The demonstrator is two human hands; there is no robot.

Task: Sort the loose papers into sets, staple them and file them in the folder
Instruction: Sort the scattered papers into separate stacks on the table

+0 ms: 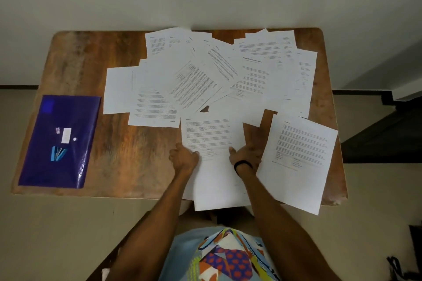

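Observation:
Several loose printed sheets (205,70) lie fanned and overlapping across the far half of the wooden table (127,143). A small stack of sheets (212,134) lies at the near edge, in front of me. My left hand (183,157) grips its left edge, fingers curled onto the paper. My right hand (247,153) holds its right edge, thumb on top; a black band circles that wrist. Another printed sheet (299,157) lies to the right, overhanging the near edge. A dark blue plastic folder (59,141) lies flat at the near left, apart from both hands. No stapler is visible.
Small items show on or through the folder: a white slip (66,135) and a light blue object (58,153). Bare wood lies between the folder and the papers. The table stands against a pale wall; a dark opening (388,134) is on the right.

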